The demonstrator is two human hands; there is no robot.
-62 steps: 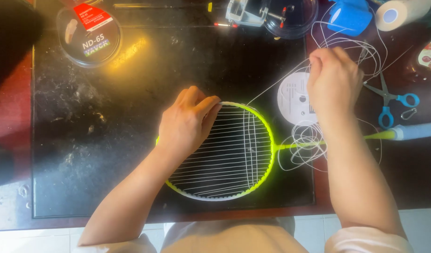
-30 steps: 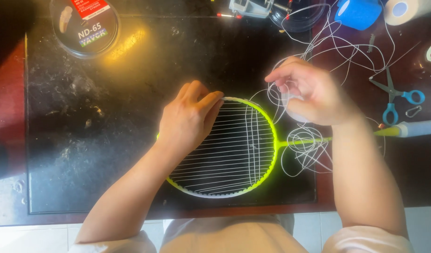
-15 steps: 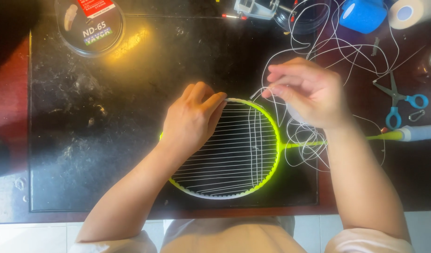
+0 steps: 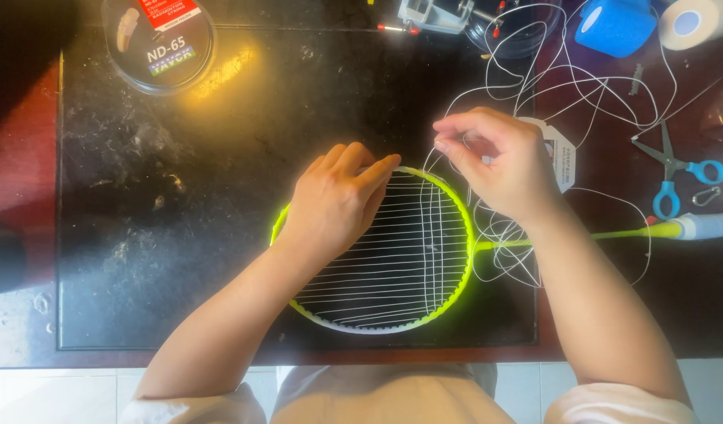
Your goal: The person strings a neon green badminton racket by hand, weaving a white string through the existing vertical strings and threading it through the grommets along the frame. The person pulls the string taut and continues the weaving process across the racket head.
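A single head-worn camera looks almost straight down from above the person's chest onto a dark stone-like worktop (image 4: pixel 181 235), close enough that both forearms fill the near edge. The neon-yellow racket frame with white strings (image 4: pixel 393 259) sits centre; far along the top edge lie a round clear lidded tub (image 4: pixel 159 35) and blue-handled scissors (image 4: pixel 679 177) at right.

The left hand (image 4: pixel 338 200) covered the upper left of the racket head (image 4: pixel 385 251), hiding the frame and strings beneath it. Whether the right hand (image 4: pixel 499 161) actually pinched the white string (image 4: pixel 534 86) could not be told; its fingertips were curled over. The blue tape roll (image 4: pixel 616 23), the white tape roll (image 4: pixel 703 20) and the round tin (image 4: pixel 159 43) were cut off by the top edge. The racket's grip (image 4: pixel 711 226) ran out past the right edge.
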